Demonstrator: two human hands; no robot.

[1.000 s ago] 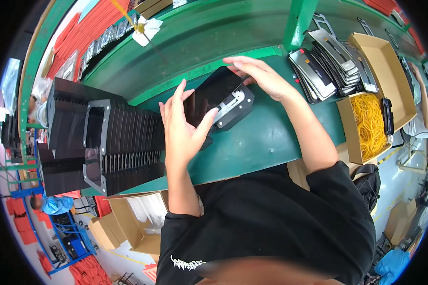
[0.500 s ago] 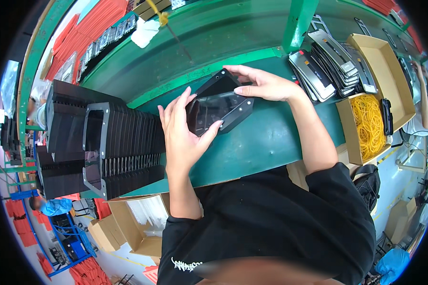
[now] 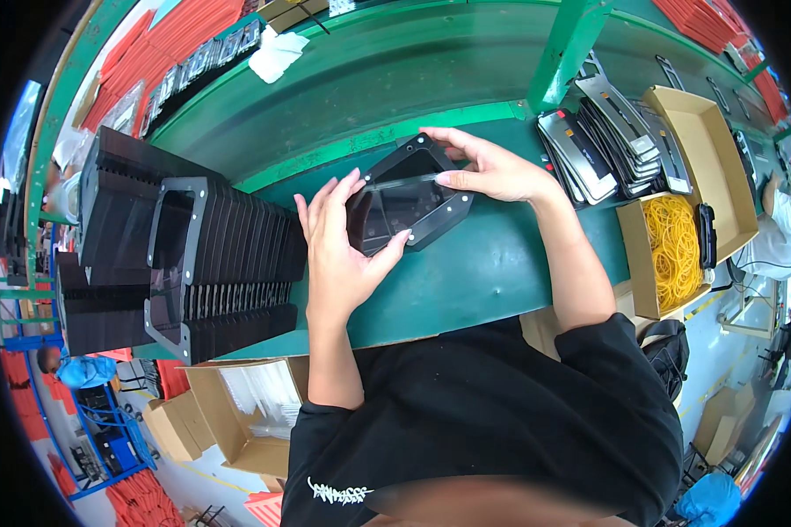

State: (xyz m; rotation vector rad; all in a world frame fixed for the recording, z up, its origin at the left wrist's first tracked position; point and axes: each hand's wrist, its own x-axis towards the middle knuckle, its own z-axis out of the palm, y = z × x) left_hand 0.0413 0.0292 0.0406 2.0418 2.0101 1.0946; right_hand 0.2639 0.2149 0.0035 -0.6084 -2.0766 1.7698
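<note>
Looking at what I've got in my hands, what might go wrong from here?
The glossy dark panel may smudge, with the left hand and right hand bare on it. It seems only partly over the black rectangular frame, so it might scrape. The stack of black frames close by the left hand could get bumped.

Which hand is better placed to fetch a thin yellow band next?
Probably the right hand: it is nearer the open brown cardboard box of bands; the left hand is farther away, beside stacked black rectangular frames.
</note>
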